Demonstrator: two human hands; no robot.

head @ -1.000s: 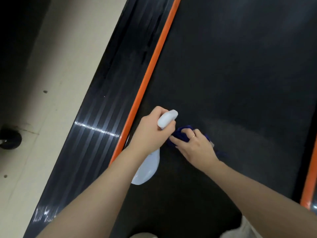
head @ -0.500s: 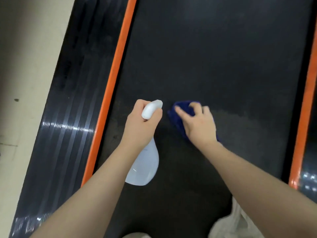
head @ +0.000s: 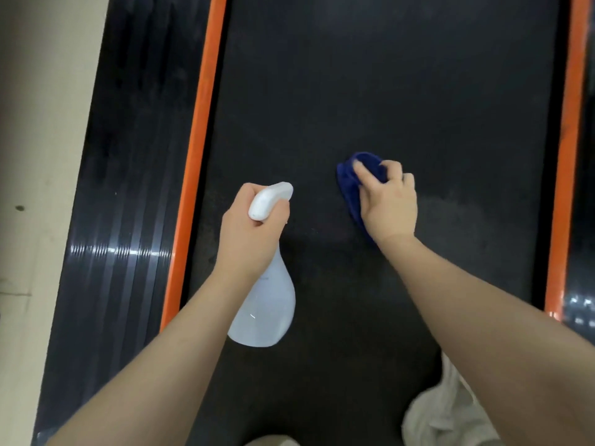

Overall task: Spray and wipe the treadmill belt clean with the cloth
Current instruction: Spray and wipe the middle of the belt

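The black treadmill belt (head: 386,91) fills the middle of the view. My left hand (head: 249,233) grips the neck of a white spray bottle (head: 269,304); its nozzle points forward and its body hangs below my wrist. To the right, my right hand (head: 386,201) presses a bunched dark blue cloth (head: 351,178) against the belt. The cloth shows in front of and left of my fingers; the rest lies under my palm. A faint lighter patch (head: 457,210) marks the belt to the right of that hand.
Orange strips run along the belt on the left (head: 196,156) and right (head: 563,156). Outside the left strip lies a glossy black ribbed side rail (head: 122,220), then beige floor (head: 35,156). Light trouser fabric (head: 447,410) shows at the bottom right.
My right hand has slid the cloth rightward and slightly forward across the belt, away from the bottle. The view has shifted right, so both orange strips now show. My left hand keeps hold of the bottle.
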